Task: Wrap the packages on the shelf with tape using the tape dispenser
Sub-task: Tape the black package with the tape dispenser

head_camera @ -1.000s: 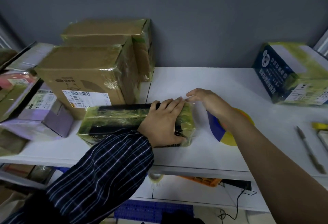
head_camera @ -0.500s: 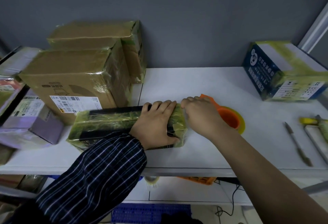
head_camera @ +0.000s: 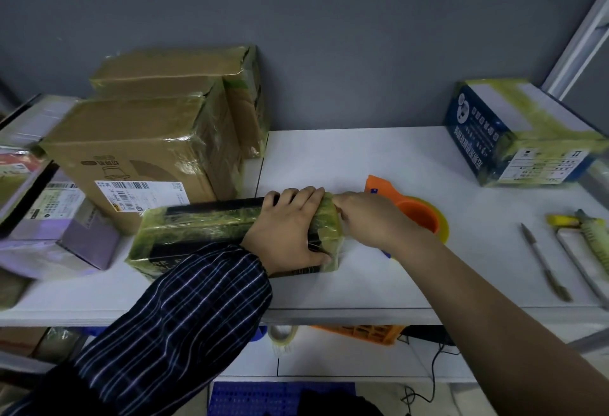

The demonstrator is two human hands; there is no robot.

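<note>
A long black package (head_camera: 204, 228), wrapped in yellowish clear tape, lies flat on the white shelf (head_camera: 362, 284). My left hand (head_camera: 286, 231) grips its right part, fingers over the far edge and thumb on the near side. At the package's right end, the fingers of my right hand (head_camera: 369, 218) press against the taped end. The orange tape dispenser (head_camera: 418, 214) with its yellowish roll lies on the shelf just behind my right hand, partly hidden by it.
Two taped cardboard boxes (head_camera: 131, 145) stand at the back left, with a purple box (head_camera: 66, 234) beside them. A taped blue box (head_camera: 514, 132) sits at the back right. A pen (head_camera: 543, 260) and a yellow-ended tool (head_camera: 593, 237) lie at the right edge.
My right hand has come down from the package's top right corner onto its right end. The dispenser shows more from behind the wrist. My left hand keeps its grip.
</note>
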